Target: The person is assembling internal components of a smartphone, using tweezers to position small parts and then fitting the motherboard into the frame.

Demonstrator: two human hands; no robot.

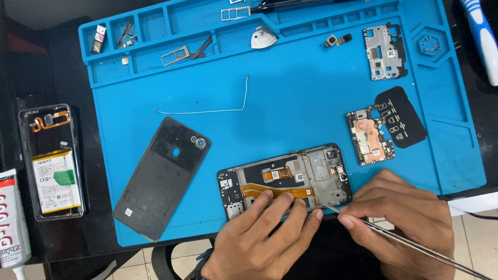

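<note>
Phone frame: opened black smartphone chassis (288, 179) with bare metal midframe, lying lengthwise on the near edge of the mat, camera end to the right.
Flex cable: orange ribbon (275, 190) running along the chassis interior, a second short orange piece above it.
Left hand (264, 236): fingertips (268, 195) pressed flat on the lower edge of the chassis, over the ribbon; fingers extended and side by side, gripping nothing, only pinning the frame down.
Right hand (402, 223): fingers pinched closed around slim steel tweezers (404, 238), shaft trailing off to the lower right.
Tweezer tip: touching the chassis at its lower right edge, just beside the left index finger; tip spacing too fine to tell.
Mat: blue silicone repair mat (290, 93) with moulded compartments along the far rim, on a black table.
Left of frame: dark grey plastic back cover (161, 176), tilted, inner side up.
Right of frame: copper-shielded main board (369, 137), near; black shaped sticker sheet (402, 116) just beside it; silver metal shield plate (384, 52) further up.
Centre of mat: thin white wire (207, 110), bent at a right angle.
Off mat, left: second phone shell with battery (51, 161); glue tube (13, 218) at the corner.
</note>
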